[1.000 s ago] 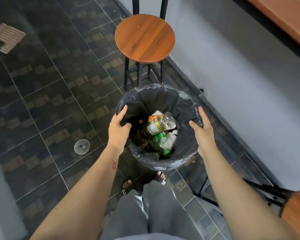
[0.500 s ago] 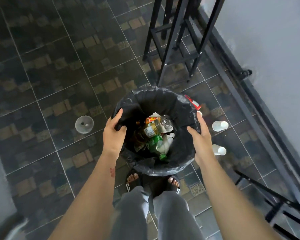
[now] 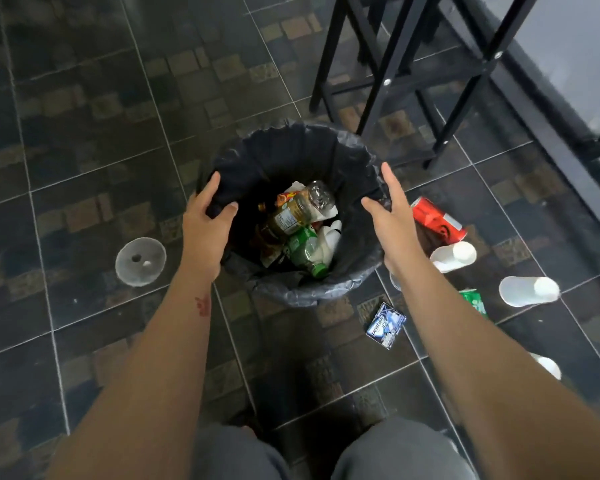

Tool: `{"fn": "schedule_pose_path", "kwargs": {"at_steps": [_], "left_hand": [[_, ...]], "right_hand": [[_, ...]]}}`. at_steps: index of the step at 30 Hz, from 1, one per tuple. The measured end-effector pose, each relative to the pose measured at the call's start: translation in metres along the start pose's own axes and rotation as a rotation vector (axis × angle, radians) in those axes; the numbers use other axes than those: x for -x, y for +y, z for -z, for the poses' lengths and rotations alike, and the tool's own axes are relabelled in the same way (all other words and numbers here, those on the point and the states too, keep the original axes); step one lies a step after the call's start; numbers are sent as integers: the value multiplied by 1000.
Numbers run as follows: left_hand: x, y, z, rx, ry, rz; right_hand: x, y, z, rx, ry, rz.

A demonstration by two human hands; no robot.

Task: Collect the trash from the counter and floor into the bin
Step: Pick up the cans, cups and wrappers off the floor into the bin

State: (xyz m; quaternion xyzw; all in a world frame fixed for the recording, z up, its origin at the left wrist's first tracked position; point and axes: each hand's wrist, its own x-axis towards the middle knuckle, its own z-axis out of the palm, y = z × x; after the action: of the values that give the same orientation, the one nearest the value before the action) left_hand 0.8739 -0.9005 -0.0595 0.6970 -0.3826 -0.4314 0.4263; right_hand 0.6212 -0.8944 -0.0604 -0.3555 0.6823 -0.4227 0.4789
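While gripped at the rim:
Bin: round waste bin lined with a black plastic bag (image 3: 291,157), between both hands, on dark tiled floor (image 3: 84,133).
Bin contents: clear plastic bottle with yellow label (image 3: 300,209) lying on top, green plastic bottle (image 3: 305,252) just below it, white scraps beside them.
Left hand: left hand (image 3: 205,226) closed on the bag's rim, thumb inside, fingers curled over the outer edge.
Right hand: right hand (image 3: 392,220) spread flat and holding nothing, fingers straight, thumb tip touching the bag at the opposite rim.
Right of right hand: crushed red drink can (image 3: 437,220) just beside the palm, then two white paper cups lying on their sides (image 3: 452,256), (image 3: 529,291).
Below right wrist: blue and white flat packet (image 3: 385,325), near the bin's base.
Left of left hand: clear round plastic lid (image 3: 140,261), apart from the bin.
Beyond the fingertips: black metal stool legs (image 3: 395,81).
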Motion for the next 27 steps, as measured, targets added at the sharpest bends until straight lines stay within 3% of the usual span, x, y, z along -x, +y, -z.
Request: {"fn": "schedule_pose_path", "kwargs": {"at_steps": [6,11,19,23,27], "left_hand": [[-60,-37,-12,-4,13,-127],[-82,-60,-13,-132,19,-156],[-87,-60,-12,-589,62,-246],[-85,-59,-13,-905,92,-355],[-63,-54,-26,-1030,91,-492]], "right_hand": [[-60,34,-31,41,-4,143],[-79,53,-38,345,-27,268],[-85,52,-40,808,56,327],[-81,50,-38,822,57,332],[-64,60,-21,793,46,406]]}}
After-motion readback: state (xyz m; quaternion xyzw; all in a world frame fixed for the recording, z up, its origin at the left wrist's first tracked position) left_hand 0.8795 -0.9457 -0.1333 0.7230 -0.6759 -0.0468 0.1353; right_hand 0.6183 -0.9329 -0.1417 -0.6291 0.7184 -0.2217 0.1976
